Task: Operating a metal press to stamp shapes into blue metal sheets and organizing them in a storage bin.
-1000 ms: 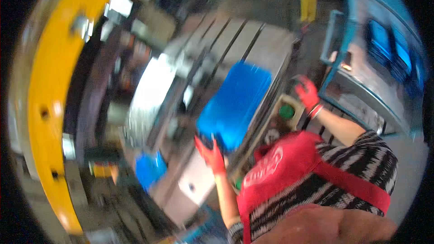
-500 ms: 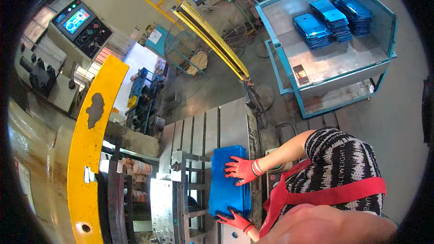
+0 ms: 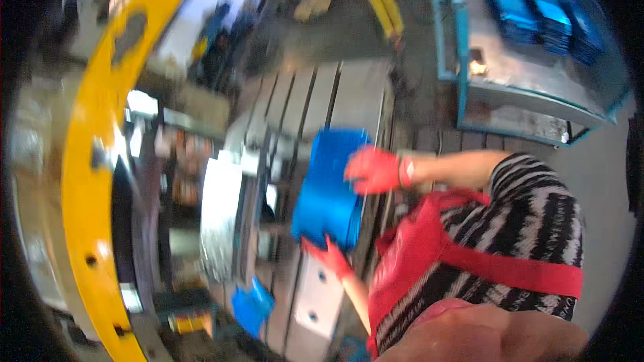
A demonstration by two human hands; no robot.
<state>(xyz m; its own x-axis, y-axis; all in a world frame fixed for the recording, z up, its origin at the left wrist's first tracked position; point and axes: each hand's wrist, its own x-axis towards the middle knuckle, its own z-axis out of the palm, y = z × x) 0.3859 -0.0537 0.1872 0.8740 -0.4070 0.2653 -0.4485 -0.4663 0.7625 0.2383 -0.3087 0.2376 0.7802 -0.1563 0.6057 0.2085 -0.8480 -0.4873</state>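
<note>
A stack of blue rectangular sheets (image 3: 327, 191) lies on a slotted metal machine bed (image 3: 285, 110), and its top surface is smooth and shiny. My right hand (image 3: 376, 170), in a red glove, is at the stack's right edge, over its upper half. Motion blurs its fingers, so I cannot tell whether it grips a sheet. At the lower end of the stack is my left hand (image 3: 329, 259), also red-gloved, with fingers apart and touching the sheets' edge. A pale plate with holes (image 3: 318, 295) lies just below that hand.
Left of the stack stands a bright metal block (image 3: 221, 218), with a blue piece (image 3: 252, 308) below it. A curved yellow machine part (image 3: 86, 181) rises at far left. A teal-framed cart (image 3: 523, 97) at upper right carries several blue sheet stacks (image 3: 547, 17).
The view has swung, so the stack appears higher in the picture. My right hand has shifted from flat on the top sheet to the stack's right edge. My left hand stays at the lower end.
</note>
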